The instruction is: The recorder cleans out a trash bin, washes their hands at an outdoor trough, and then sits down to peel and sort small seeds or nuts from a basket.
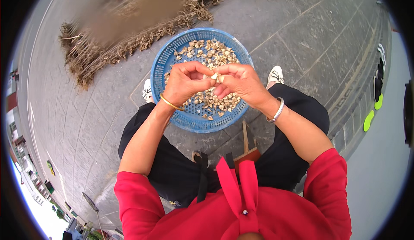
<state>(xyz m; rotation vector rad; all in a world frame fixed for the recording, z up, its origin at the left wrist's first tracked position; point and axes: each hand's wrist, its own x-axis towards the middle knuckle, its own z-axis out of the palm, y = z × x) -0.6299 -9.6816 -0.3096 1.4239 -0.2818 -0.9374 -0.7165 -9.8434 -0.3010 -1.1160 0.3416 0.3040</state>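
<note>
Between my fingertips is a small pale dried pod (pixel 215 76), pinched from both sides above a round blue plastic basket (pixel 207 128). My left hand (pixel 190 76) holds it by thumb and forefinger. My right hand (pixel 239 81) grips its other side, the thumb on top and the lower fingers curled beneath. Beige dried pods (pixel 223 50) cover much of the basket's perforated bottom, with more of them (pixel 226 102) under my hands. Part of the heap is hidden by my hands. Whether the held pod is split cannot be made out.
Bundles of dry plant stalks (pixel 106 52) lie on the grey paving (pixel 310 42) beyond the basket, partly blurred. Wooden stool parts (pixel 247 143) show between my knees. At the right, shoes (pixel 377 84) and bright green insoles (pixel 368 120) rest along a ledge. A long-handled tool (pixel 90 201) lies lower left.
</note>
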